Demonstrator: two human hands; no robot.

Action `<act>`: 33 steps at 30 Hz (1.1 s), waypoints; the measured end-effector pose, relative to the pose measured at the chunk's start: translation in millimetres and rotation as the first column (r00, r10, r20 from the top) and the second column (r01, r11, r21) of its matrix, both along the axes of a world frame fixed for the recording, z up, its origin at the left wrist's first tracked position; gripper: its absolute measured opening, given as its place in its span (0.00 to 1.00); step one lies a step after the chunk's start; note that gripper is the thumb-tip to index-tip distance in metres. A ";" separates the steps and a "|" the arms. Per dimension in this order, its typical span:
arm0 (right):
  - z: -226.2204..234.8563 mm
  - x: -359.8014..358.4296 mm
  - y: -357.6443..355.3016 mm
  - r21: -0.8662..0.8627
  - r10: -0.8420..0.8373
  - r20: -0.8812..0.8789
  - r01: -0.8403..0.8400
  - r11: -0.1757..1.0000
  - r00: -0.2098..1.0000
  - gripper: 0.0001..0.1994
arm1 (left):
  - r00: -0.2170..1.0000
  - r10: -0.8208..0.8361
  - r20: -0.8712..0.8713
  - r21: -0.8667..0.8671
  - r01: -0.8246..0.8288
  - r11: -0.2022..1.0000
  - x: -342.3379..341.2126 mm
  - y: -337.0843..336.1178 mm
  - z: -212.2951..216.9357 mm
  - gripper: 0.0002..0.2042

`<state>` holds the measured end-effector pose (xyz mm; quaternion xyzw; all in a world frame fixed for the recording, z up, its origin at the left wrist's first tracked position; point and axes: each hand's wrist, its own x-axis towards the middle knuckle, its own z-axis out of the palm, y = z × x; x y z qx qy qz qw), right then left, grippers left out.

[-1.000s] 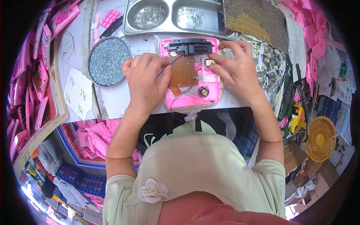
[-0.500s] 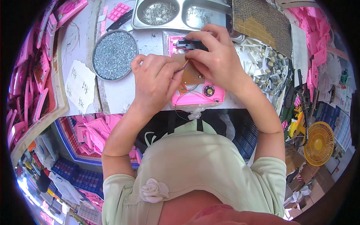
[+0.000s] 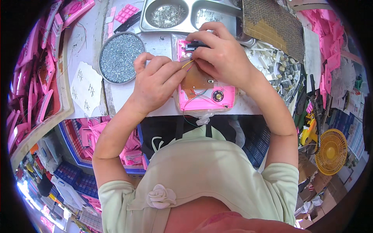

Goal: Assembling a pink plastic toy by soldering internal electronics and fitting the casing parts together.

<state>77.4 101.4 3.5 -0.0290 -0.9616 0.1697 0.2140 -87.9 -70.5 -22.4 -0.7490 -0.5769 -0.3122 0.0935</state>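
Note:
A pink plastic housing [image 3: 208,103] lies on the worktable in front of me, with a brown circuit board [image 3: 197,80] over its middle. Near the housing's close right corner sits a round black part [image 3: 218,96] with a metallic centre. My left hand [image 3: 156,82], closed in a pinch, holds thin yellow and dark wires [image 3: 188,64] above the board's left side. My right hand [image 3: 224,58] also pinches, with thumb and forefinger at the wires' upper end; its fingertips partly hide the contact. Beyond these fingers a black part [image 3: 194,46] shows in the housing.
A round dish of small screws [image 3: 121,57] stands to the left, beside a torn paper [image 3: 86,89]. Behind is a metal compartment tray [image 3: 186,28] with small parts. White and grey pieces [image 3: 272,66] are heaped at right. Pink parts [image 3: 132,145] fill a crate below the table.
My left hand has shifted slightly left and its elbow has swung outward. More of the yellow wire shows between the hands. My right hand stays close to the same spot.

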 end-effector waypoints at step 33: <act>-7.0 69.6 -6.0 -0.263 -0.220 -0.332 0.134 0.955 0.917 0.11 | 0.515 0.336 0.789 -0.563 0.384 0.732 48.2 53.9 46.2 0.08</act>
